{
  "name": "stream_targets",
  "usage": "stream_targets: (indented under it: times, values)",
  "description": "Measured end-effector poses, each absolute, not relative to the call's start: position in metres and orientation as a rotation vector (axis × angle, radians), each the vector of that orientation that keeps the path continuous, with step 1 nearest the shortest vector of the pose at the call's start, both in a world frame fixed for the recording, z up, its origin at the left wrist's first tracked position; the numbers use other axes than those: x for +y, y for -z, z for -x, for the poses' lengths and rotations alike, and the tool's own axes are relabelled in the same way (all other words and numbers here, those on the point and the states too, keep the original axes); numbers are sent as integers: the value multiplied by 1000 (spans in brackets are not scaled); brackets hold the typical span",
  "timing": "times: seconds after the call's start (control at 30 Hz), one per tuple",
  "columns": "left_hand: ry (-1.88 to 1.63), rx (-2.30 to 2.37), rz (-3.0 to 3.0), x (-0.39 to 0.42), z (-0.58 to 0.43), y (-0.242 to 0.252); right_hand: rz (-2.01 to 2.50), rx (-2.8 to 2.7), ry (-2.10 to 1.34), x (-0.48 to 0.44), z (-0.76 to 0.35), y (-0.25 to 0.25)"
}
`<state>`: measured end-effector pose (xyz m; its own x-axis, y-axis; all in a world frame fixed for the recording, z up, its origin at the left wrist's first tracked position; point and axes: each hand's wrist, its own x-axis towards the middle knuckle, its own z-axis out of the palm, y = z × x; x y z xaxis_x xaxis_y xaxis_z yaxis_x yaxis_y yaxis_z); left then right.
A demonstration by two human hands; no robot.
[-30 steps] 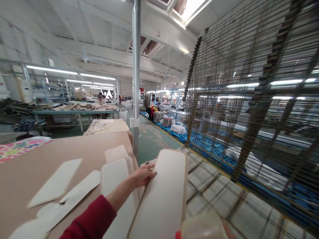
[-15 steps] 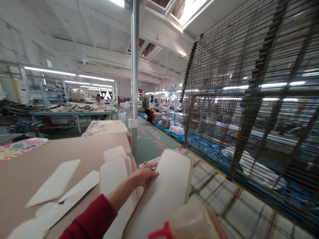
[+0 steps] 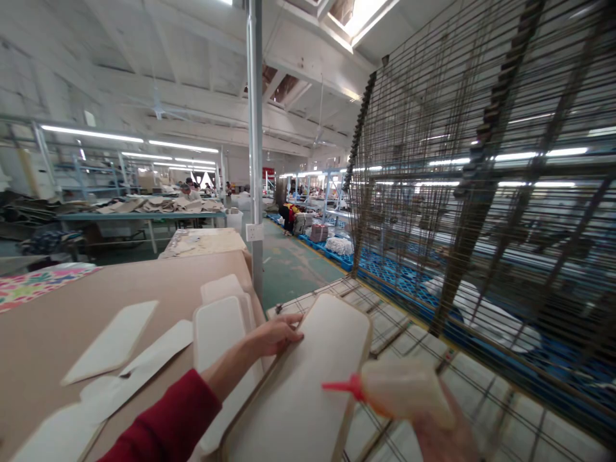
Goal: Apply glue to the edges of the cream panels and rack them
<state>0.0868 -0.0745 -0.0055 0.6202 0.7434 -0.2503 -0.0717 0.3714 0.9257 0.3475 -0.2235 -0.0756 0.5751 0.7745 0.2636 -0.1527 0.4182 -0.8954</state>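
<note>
My left hand [image 3: 276,335], in a red sleeve, grips the left edge of a long white panel [image 3: 308,378] with rounded corners and a tan rim. The thumb lies on the panel's face. At the lower right my right hand [image 3: 445,423] is closed round a translucent squeeze bottle [image 3: 404,385] with yellowish liquid in it. Its red nozzle [image 3: 341,386] points left over the panel; whether the tip touches the surface I cannot tell. Another white rounded panel [image 3: 219,333] lies on the brown table [image 3: 168,276] behind my left forearm.
More white pieces [image 3: 115,340] lie on the table to the left. On the right, a wire-mesh rack [image 3: 433,160] stands raised above a lower grid [image 3: 409,340] holding pale panels. A metal post [image 3: 255,147] rises beyond the table. A person [image 3: 289,218] bends beside blue pallets in the aisle.
My right hand has raised the squeeze bottle from the bottom edge, so its nozzle now lies higher over the panel. The left hand keeps its grip; the view has shifted slightly.
</note>
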Motion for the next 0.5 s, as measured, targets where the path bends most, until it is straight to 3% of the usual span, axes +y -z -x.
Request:
stream_targets:
  times: [0.1,0.3,0.5]
  values:
    - [-587,740,-1044,-77,-95,9,969,-714,-572,-225,-364,59]
    - [-569,839,-997,-82,-121,21,986,-714,-745,-254,-361,84]
    - [-493,801,-997,-101,-168,24,1011,-696,-423,-236,-387,70]
